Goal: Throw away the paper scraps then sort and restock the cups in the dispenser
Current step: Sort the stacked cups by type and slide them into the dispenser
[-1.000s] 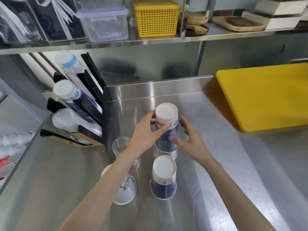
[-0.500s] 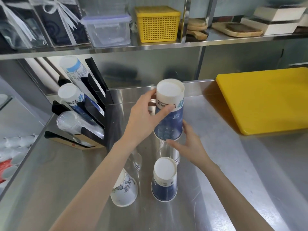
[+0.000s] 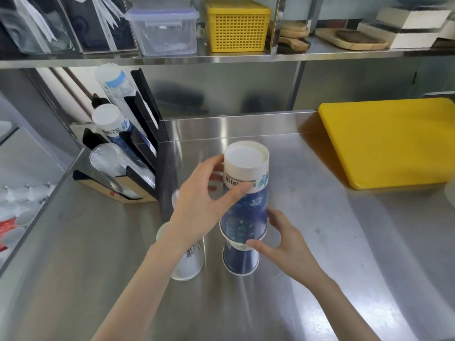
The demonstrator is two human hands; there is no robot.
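Observation:
My left hand [image 3: 209,205] grips an upside-down blue paper cup [image 3: 246,207] near its white base. The cup's rim sits just over a second upside-down blue cup [image 3: 240,263] on the steel counter [image 3: 320,242]. My right hand [image 3: 280,239] curls around the held cup's lower rim, thumb at the joint between the two cups. My left forearm partly hides a white paper cup [image 3: 189,267] standing upside down to the left. A clear cup's edge [image 3: 175,198] peeks out behind my left hand. The black cup dispenser [image 3: 145,134] at the left holds a white stack [image 3: 112,82], a blue stack [image 3: 110,120] and a clear stack [image 3: 113,161].
A yellow cutting board [image 3: 386,141] lies at the back right of the counter. The shelf above carries a yellow basket [image 3: 237,25], a clear lidded box [image 3: 163,30] and wooden boards [image 3: 354,39]. The counter drops off at its left edge [image 3: 37,217].
My left hand lifted the blue cup off the clear cup and brought it toward me, over the nearer blue cup. My right hand followed to the cup's rim.

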